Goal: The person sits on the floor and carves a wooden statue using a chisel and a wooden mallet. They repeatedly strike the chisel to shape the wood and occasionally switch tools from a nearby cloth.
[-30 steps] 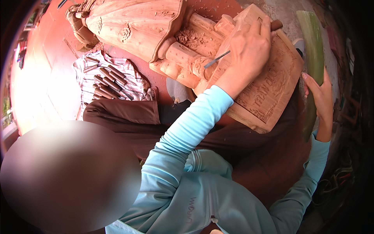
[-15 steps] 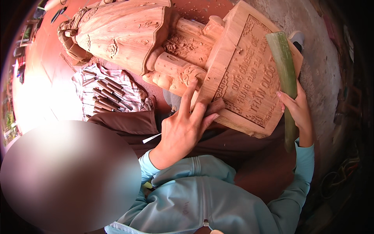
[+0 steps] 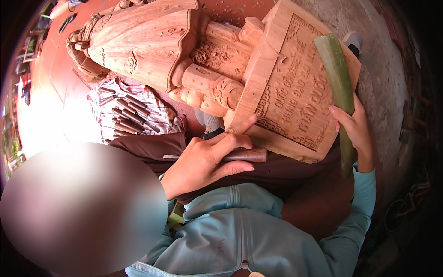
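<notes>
My left hand (image 3: 203, 161) is wrapped round a carving chisel, its brown wooden handle (image 3: 254, 155) sticking out toward the right and its thin pale blade (image 3: 170, 156) toward the left. The index finger reaches out to the near edge of a carved wooden statue's base (image 3: 265, 141). In my right hand (image 3: 357, 124), fingers closed, stands a long green tapered club (image 3: 336, 69), its wide end up over the base's raised lettering panel (image 3: 295, 87). The statue (image 3: 143, 46) lies on its side, robe and legs stretching to the upper left.
A striped cloth (image 3: 99, 104) left of the statue bears several brown-handled carving tools (image 3: 129, 113). Wood chips (image 3: 235, 9) lie on the red floor beyond. Brown fabric (image 3: 295, 173) spreads below the base. A shoe (image 3: 353, 39) shows past its right corner.
My left hand has drawn back toward me, off the base's edge. The chisel's handle now points right, below the base. My right hand and the green club have hardly moved.
</notes>
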Tool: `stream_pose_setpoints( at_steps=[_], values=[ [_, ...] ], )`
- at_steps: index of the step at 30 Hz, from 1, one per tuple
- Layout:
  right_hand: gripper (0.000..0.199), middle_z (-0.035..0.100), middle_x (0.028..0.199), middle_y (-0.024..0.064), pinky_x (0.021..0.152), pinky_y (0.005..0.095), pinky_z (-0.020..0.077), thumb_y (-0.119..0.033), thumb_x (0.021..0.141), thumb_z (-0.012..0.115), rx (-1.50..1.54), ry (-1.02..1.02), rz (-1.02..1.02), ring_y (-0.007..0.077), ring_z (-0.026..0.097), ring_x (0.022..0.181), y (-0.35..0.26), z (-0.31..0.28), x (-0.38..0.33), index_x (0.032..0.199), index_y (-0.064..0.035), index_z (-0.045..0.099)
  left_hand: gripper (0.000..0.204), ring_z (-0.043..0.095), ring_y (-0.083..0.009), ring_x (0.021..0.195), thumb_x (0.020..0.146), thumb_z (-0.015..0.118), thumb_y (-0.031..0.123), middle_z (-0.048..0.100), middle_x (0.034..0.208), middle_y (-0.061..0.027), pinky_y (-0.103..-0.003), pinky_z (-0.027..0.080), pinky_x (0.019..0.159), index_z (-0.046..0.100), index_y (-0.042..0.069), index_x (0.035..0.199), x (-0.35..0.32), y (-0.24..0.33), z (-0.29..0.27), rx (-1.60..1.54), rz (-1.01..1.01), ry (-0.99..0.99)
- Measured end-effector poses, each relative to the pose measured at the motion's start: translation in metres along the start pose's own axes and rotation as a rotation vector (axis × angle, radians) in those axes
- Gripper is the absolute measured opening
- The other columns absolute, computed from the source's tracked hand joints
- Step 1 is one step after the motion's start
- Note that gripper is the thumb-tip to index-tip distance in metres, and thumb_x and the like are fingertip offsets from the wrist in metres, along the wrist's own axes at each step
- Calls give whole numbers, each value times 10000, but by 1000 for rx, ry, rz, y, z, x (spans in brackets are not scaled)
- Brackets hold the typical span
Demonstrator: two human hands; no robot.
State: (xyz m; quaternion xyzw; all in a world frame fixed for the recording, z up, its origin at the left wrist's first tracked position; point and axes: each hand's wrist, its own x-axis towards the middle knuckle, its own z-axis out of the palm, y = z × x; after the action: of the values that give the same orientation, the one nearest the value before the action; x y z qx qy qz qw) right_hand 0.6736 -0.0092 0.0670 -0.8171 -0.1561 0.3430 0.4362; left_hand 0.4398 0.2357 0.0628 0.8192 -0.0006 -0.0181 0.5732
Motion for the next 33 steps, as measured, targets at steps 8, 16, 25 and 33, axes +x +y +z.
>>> stream_pose_setpoints(
  at_steps=[8,16,25,33],
  values=[
    [427,485,683,-19,468,208,392,-57,857,606,26,11,2,48,444,520,-2,3,-2,1254,-7,456,340,642,-291,585,795,689,318,515,1273,-213,-316,525,485,570,78,1005,8,-9,22,494,41,280],
    [395,495,704,-12,460,212,391,-65,860,608,37,8,-24,53,446,514,3,3,-1,1225,0,470,360,439,-177,736,968,407,164,469,903,-133,-325,414,672,350,-28,1268,-9,16,5,-496,198,879],
    [444,466,693,-24,450,210,380,-69,859,614,79,54,-35,43,430,500,-2,10,-6,1267,-2,453,344,575,-362,1055,963,438,83,553,1089,-209,-499,567,796,248,191,1228,-29,-19,3,-635,221,1044],
    [607,609,1109,138,751,296,512,-1,769,664,-496,184,-516,246,629,908,-29,34,-44,1330,-39,436,581,620,-366,951,881,521,-64,556,1023,-218,-399,609,692,149,201,1240,-23,-27,31,-436,311,1116]
  ],
)
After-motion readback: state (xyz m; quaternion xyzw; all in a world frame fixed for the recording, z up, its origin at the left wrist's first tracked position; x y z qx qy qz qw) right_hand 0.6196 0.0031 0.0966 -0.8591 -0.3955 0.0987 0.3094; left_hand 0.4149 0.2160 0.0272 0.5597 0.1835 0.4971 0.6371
